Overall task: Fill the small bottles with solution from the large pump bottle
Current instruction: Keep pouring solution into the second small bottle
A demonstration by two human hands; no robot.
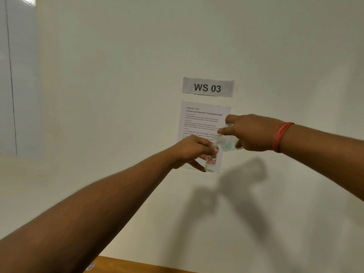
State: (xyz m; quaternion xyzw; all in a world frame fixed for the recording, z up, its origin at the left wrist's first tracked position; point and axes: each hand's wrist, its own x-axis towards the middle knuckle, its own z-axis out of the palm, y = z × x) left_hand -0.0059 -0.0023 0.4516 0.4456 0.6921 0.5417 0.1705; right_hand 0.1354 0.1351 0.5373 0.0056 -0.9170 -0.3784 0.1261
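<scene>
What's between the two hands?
Head view: the tilted clear bottle's open neck, meeting the small bottle's mouth. Left hand holds the small one, right hand the tilted.

Both your arms reach forward, raised. Your left hand [194, 149] curls its fingers [206, 143] into a closed grip, thumb below. Your right hand [250, 133] sits just beside and higher, knuckles up, fingers wrapped downward, wrist turned inward.
</scene>
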